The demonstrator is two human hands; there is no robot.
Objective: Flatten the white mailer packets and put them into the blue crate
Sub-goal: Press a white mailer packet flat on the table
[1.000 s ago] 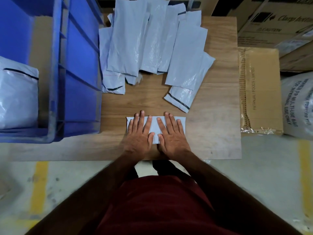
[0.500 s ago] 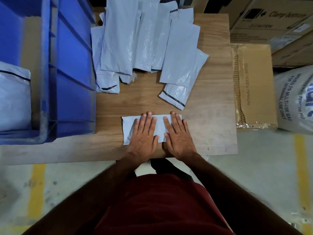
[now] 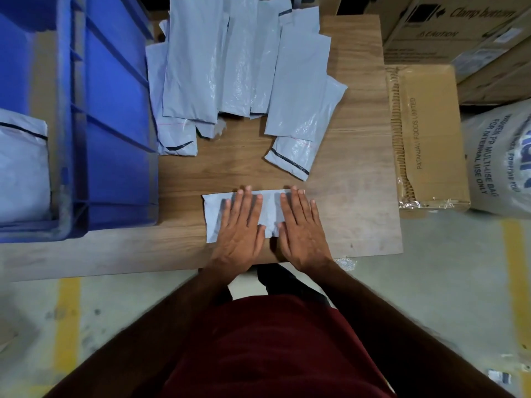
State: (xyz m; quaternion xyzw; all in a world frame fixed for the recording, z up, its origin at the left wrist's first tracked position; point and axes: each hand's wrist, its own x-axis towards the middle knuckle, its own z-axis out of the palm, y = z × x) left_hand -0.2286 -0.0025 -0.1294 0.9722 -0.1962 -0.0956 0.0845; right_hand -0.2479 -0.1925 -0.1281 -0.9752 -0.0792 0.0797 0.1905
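Both grips spread flat: left hand (image 3: 240,228) and right hand (image 3: 301,228) press one white mailer packet (image 3: 218,215) on the desk (image 3: 359,202) near its front edge. Beyond the fingertips, loose packets (image 3: 244,73) overlap. Left of the grips, blue crate (image 3: 115,116) holds a packet (image 3: 21,168).

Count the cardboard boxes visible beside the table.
3, maybe more hidden. One long box lies against the table's right edge; a printed box stands behind it at top right; another box sits further right, partly hidden.
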